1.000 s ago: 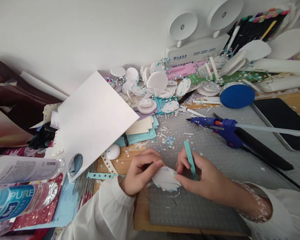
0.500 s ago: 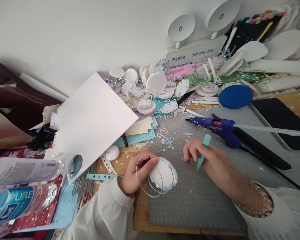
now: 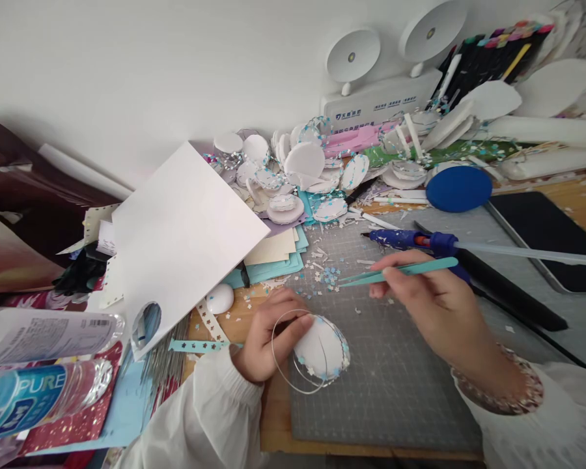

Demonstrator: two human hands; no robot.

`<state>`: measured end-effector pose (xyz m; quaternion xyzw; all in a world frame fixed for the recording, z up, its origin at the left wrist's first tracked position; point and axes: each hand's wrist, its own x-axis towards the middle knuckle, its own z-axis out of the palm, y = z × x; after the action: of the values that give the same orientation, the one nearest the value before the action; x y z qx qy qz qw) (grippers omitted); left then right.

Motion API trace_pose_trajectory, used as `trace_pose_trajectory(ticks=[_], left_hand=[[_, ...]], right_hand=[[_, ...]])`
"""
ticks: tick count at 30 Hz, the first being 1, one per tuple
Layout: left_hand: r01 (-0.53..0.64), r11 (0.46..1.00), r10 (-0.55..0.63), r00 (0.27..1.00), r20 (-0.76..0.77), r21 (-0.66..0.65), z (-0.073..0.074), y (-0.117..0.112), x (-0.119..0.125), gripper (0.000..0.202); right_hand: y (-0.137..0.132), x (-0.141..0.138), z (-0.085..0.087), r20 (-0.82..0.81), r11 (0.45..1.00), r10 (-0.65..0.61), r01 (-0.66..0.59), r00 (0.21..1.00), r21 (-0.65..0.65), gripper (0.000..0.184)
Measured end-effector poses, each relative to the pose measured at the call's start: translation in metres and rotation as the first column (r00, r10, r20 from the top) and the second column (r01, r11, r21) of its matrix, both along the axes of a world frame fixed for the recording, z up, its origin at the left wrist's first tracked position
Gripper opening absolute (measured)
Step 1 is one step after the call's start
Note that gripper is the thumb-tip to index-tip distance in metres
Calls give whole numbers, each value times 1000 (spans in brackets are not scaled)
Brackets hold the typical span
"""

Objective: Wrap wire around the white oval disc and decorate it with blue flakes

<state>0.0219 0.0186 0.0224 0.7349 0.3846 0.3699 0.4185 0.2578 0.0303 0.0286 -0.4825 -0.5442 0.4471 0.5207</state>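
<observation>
My left hand pinches the edge of a white foam disc whose rim carries small blue and white flowers. A thin wire loop curves out from the disc, over my fingers. In my right hand is a pair of teal tweezers, held nearly level. Its tips point left and reach the scattered paper flowers on the grey cutting mat. Whether the tips grip a flower is too small to tell.
A blue glue gun lies behind my right hand, with a black phone farther right. White decorated discs pile up along the wall. On the left are a white board and a water bottle.
My right hand has turned the tweezers from upright to nearly level and brought the tips left to the loose flowers. The disc in my left hand has shifted slightly right and down.
</observation>
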Motion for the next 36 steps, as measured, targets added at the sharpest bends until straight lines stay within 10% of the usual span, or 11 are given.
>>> trace_pose_trajectory(ticks=[11,19,36], left_hand=[[62,977,-9,969,-249,204,-5,1,6,20],[-78,969,133,964,-230,235,-10,1,5,21],[-442,889,448,893,30,-115,-9,0,8,16]], right_hand=[[3,-3,-12,311,937,-114,-2,943,351,9],[5,-3,-13,381,942,-119,-17,917,336,3],[3,-4,-16,503,942,-91,-89,859,323,9]])
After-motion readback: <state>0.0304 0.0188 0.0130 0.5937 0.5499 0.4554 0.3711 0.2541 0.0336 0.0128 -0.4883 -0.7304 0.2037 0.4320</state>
